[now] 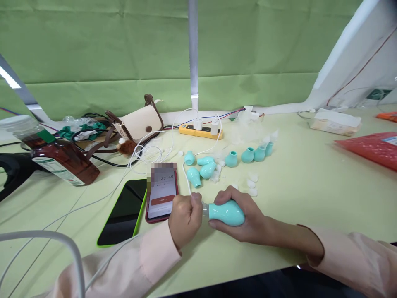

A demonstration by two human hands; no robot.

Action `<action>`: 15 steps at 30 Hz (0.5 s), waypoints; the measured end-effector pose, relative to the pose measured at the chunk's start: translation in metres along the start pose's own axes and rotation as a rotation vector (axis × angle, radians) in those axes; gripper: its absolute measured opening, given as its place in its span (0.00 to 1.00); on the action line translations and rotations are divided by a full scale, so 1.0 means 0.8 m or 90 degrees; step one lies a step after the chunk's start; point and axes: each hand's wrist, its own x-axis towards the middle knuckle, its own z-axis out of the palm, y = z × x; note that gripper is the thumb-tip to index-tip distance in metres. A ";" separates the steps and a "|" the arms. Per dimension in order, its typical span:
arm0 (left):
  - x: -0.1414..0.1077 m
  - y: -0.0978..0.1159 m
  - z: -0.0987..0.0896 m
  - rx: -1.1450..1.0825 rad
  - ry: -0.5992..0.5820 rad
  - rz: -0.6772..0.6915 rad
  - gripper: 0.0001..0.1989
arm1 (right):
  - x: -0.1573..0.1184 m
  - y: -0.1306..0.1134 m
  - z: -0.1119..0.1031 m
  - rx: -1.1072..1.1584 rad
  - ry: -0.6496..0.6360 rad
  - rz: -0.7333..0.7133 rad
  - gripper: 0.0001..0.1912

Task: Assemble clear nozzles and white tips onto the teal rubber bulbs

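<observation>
In my right hand (245,207) is a glossy turquoise bulb-shaped piece (228,212), lying on its side with its narrow neck pointing left. The fingers curl over its top and the thumb lies along its underside. My left hand (185,216) is closed in a fist around a translucent plastic piece (205,209) at the bulb's neck; most of that piece is hidden in the fist. Beyond my hands lie more turquoise bulbs (194,177), some tipped over. Others, such as one bulb (231,159), stand with their open necks up. Small white discs (253,184) lie nearby.
Left of my hands lie a phone with a lit timer (161,192) and a dark phone with a green edge (124,211). Farther back are a bottle (62,159), a cream bag (141,124), white cables and a yellow power strip (198,131). A red packet (372,147) lies right.
</observation>
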 end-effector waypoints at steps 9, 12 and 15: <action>0.000 0.001 -0.005 0.011 0.090 0.132 0.18 | 0.000 -0.030 0.010 0.608 -0.082 0.500 0.22; 0.005 -0.001 -0.007 0.017 0.070 0.179 0.19 | 0.004 -0.032 0.004 0.664 -0.143 0.577 0.22; 0.004 -0.003 -0.006 0.014 0.037 0.191 0.19 | 0.007 -0.030 -0.002 0.600 -0.180 0.566 0.21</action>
